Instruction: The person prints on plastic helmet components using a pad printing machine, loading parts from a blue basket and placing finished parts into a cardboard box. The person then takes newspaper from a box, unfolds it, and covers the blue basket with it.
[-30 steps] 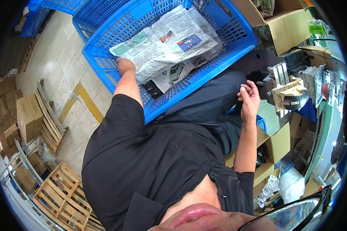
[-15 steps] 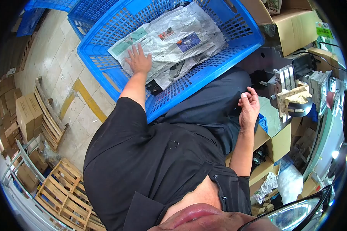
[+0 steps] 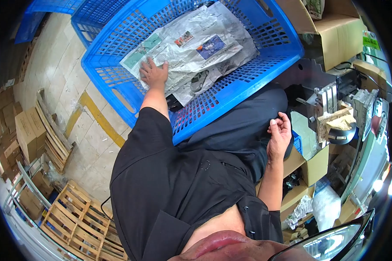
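My left hand [image 3: 154,76] lies palm down on the left part of a crumpled newspaper [image 3: 222,26], fingers apart. The newspaper is spread inside a blue plastic basket [image 3: 244,100] with slotted walls. A dark object [image 3: 174,103] shows at the paper's near edge; what else lies under the sheet is hidden. My right hand [image 3: 279,138] is held beside my right knee, outside the basket. Its fingers are loosely bent and apart, with nothing visible in them.
To the right stand a metal fixture [image 3: 329,108] and an open cardboard box [image 3: 315,165] with dark parts inside. Another carton [image 3: 342,39] is at upper right. Wooden pallets [image 3: 76,217] and stacked boxes [image 3: 28,132] are on the left. A second blue basket [image 3: 89,19] stands behind.
My left hand has slid slightly down and left on the newspaper, its fingers a little more bent. My right hand has dropped slightly. The whole view has shifted a little.
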Available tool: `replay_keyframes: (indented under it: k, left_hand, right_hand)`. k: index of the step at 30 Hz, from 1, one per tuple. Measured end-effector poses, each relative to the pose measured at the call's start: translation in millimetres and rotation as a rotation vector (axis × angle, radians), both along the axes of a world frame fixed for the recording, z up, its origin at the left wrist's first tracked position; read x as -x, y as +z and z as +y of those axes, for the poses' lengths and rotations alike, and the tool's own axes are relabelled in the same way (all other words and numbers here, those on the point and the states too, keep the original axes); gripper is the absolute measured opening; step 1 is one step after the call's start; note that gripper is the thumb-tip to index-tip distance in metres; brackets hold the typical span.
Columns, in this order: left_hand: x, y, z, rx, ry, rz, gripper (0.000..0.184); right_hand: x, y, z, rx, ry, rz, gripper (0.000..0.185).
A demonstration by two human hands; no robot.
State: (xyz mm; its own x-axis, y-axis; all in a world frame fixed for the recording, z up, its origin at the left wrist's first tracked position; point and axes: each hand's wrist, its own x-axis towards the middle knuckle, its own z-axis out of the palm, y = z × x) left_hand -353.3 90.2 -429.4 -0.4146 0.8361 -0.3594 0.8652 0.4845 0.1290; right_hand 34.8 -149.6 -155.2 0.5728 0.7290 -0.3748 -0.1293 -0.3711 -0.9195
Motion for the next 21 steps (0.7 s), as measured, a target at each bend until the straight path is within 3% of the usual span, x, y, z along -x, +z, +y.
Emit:
replay_keyframes:
  k: [7, 13, 16, 21]
  left_hand:
    - [-13, 7, -3, -0.191, -0.141, 0.064, 0.090]
    - [-82, 24, -23, -0.265, -0.943, -0.073, 0.080]
    - [-103, 16, -28, -0.193, -1.126, -0.046, 0.077]
    - [-105, 7, -20, -0.085, -1.023, 0.031, 0.079]
  right_hand:
    - [3, -7, 10, 0.016, -0.008, -0.088, 0.037]
    - [5, -14, 10, 0.001, -0.015, -0.121, 0.036]
    - [4, -9, 11, 0.019, -0.009, -0.120, 0.035]
    - [5, -10, 11, 0.015, -0.006, -0.157, 0.034]
